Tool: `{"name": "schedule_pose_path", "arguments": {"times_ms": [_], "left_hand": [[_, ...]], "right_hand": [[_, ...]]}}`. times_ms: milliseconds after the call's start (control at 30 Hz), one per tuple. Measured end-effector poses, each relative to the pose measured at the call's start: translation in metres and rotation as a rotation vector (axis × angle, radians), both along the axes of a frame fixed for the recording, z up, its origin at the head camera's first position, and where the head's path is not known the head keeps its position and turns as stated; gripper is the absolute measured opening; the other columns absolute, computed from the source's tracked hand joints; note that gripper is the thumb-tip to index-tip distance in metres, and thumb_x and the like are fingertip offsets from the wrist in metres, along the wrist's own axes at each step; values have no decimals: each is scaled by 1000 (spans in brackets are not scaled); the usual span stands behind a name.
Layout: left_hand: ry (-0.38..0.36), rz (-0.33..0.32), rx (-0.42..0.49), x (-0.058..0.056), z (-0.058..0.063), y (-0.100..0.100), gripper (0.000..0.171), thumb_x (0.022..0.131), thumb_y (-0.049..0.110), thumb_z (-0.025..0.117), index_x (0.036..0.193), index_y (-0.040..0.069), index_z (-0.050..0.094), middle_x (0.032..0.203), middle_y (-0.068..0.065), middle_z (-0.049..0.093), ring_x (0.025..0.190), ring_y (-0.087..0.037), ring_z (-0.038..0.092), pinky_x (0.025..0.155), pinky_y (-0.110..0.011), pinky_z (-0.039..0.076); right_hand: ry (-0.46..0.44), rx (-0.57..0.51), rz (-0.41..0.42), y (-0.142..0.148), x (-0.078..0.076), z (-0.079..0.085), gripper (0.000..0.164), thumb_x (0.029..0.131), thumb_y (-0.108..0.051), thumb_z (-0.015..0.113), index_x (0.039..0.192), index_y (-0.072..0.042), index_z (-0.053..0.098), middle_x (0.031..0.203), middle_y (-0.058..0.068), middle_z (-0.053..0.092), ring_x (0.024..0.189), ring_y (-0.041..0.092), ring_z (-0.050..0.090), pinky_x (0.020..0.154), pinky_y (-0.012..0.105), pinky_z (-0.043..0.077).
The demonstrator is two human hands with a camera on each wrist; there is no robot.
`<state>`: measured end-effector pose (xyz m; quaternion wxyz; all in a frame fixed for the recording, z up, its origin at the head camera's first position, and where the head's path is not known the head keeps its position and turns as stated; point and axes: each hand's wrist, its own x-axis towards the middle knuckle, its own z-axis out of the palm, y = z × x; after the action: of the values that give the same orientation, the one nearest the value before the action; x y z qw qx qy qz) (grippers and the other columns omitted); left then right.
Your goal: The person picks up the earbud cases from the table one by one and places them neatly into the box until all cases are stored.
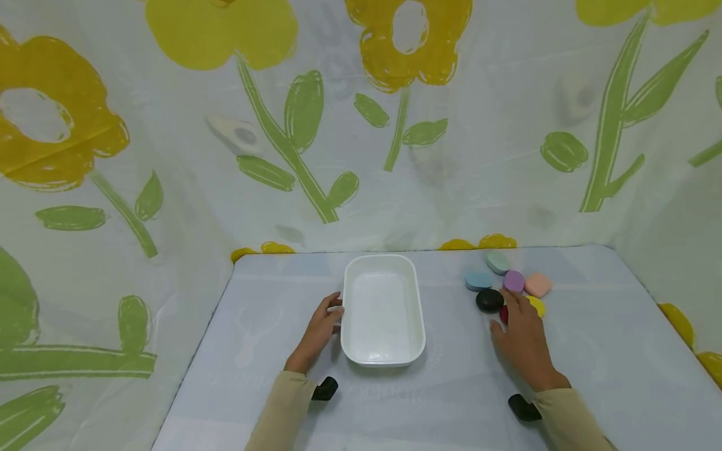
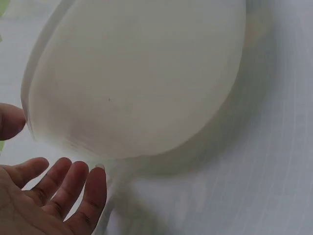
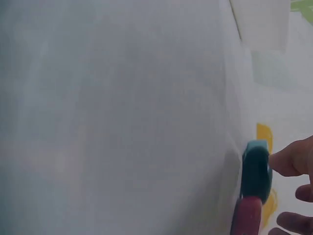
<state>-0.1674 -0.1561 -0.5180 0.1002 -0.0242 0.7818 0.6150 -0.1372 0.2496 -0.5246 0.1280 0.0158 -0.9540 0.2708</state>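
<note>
The left hand [image 1: 320, 329] is relaxed, its fingers parted and slightly bent, the thumb well apart from them. Its fingertips come right up to the near-left side of a white dish [image 1: 383, 313], which lies just to the right of those fingers. In the left wrist view the thumb tip meets the dish's edge, while the other fingertips lie just beside its wall; whether they touch it cannot be told.

The right hand [image 1: 524, 341] reaches over a cluster of small coloured pieces, fingers extended and loose, thumb spread away from the index finger. A red piece [image 1: 504, 314] shows in the gap between thumb and index finger, partly covered. A black piece [image 1: 489, 300] sits just left of the index finger, beyond the thumb tip. A purple piece [image 1: 514, 280] is right beyond the fingertips, a peach piece [image 1: 538, 285] beyond and to their right. A yellow piece [image 1: 537, 305] peeks out on the fingers' right side, partly hidden. Farther beyond the fingertips, toward the left, are a blue piece [image 1: 478, 280] and a pale green piece [image 1: 497, 262]. Exactly which pieces the right fingertips touch cannot be told.
</note>
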Motion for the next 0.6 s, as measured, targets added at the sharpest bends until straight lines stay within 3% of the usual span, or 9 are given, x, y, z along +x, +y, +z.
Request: {"name": "schedule_pose_path", "arguments": {"times_ms": [133, 333, 600], "left_hand": [[-50, 58, 58, 1, 0, 4, 48, 112, 17, 50, 156, 0, 44, 144, -22, 51, 118, -32, 62, 85, -36, 58], [-58, 109, 88, 2, 2, 8, 42, 111, 14, 53, 150, -2, 51, 133, -20, 54, 106, -26, 62, 78, -30, 54], [-51, 137, 172, 6, 8, 10, 39, 110, 9, 55, 146, -3, 51, 118, -13, 55, 92, -21, 61, 70, -30, 54]], "right_hand": [[-72, 9, -26, 7, 5, 1, 71, 90, -1, 75, 151, 12, 42, 147, 37, 40, 131, 57, 42, 105, 73, 43], [-188, 21, -53, 13, 8, 0, 66, 92, -2, 75, 147, 14, 43, 141, 38, 41, 128, 56, 41, 101, 72, 47], [-116, 29, -38, 15, 11, -3, 54, 90, 2, 77, 134, 20, 53, 131, 38, 49, 120, 56, 46, 100, 70, 49]]}}
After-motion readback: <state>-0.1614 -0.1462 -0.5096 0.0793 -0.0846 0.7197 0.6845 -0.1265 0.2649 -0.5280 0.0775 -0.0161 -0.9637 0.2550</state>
